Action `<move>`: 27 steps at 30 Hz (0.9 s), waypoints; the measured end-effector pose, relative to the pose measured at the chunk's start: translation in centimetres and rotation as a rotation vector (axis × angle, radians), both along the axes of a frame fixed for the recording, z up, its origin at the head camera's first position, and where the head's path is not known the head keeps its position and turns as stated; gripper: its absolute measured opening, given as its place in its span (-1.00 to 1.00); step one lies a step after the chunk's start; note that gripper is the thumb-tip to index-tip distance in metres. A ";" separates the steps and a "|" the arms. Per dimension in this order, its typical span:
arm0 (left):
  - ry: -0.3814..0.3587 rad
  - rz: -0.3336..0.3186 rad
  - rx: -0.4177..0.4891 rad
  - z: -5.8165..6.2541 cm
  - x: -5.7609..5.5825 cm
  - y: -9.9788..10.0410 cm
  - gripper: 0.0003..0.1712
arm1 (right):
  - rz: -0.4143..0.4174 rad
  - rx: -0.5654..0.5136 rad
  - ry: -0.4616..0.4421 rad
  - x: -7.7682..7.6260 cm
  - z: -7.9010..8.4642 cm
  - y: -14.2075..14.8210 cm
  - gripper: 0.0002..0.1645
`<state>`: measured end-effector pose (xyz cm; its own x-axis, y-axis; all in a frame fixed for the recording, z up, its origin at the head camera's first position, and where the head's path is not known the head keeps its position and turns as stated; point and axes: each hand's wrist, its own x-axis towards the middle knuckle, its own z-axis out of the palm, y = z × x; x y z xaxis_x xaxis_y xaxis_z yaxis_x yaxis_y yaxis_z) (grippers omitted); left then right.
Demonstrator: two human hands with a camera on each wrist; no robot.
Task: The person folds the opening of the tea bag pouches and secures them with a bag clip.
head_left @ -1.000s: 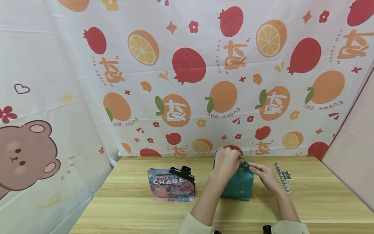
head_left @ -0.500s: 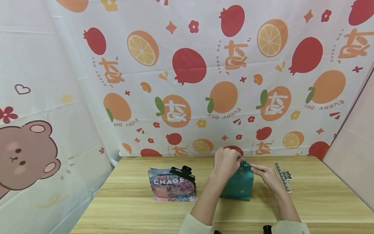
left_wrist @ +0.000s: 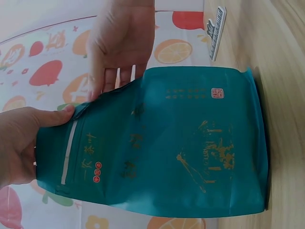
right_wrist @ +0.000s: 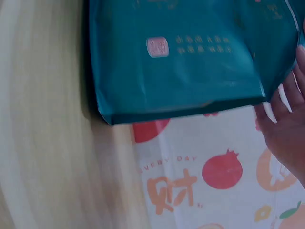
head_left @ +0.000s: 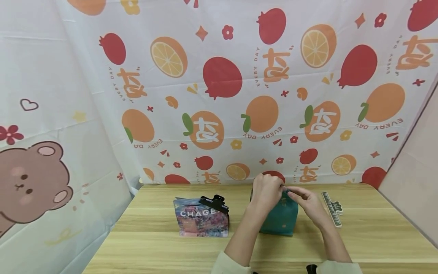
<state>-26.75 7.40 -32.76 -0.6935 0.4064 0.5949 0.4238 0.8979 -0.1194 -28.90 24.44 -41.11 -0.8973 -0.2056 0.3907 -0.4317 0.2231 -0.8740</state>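
A teal tea pouch [head_left: 281,219] with gold print stands upright on the table, its top narrowed between both hands. My left hand [head_left: 267,190] grips its upper left end; in the left wrist view the left thumb [left_wrist: 57,116] lies on the front below the top, near a pale strip. With thumb and fingers, my right hand [head_left: 309,203] pinches the upper right edge. The right fingers [right_wrist: 286,98] reach behind the pouch in the right wrist view. Right of that hand lies a pale clip [head_left: 332,209] with a ruler-like edge and a dark animal-shaped piece.
To the left stands a colourful printed pouch [head_left: 202,222] lettered "CHAGE", with a black clip [head_left: 214,203] across its upper right corner. Both rest on a wooden table [head_left: 143,247]. A fruit-patterned cloth [head_left: 191,163] hangs right behind the table's far edge.
My right fingers have shifted a little left and up along the pouch's top edge, nearer the left hand. The left hand, both pouches and the clips stay nearly in place.
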 end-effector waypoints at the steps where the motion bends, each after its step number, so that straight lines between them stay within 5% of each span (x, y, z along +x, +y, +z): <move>1: -0.010 0.002 -0.001 0.0 0.0 0.0 -0.86 | -0.018 -0.017 0.017 0.0 0.0 -0.2 -0.58; 8: -0.053 0.011 0.007 -0.1 0.3 0.0 -0.85 | -0.142 -0.144 0.106 0.1 -0.6 -1.7 -0.66; 15: -0.080 0.043 0.000 -0.3 0.6 -0.2 -0.76 | -0.222 -0.218 0.058 0.4 -0.4 -2.6 -0.66; 27: 0.014 0.045 -0.011 -0.3 0.2 -0.3 -0.68 | -0.203 -0.192 0.053 0.0 -0.3 -2.2 -0.65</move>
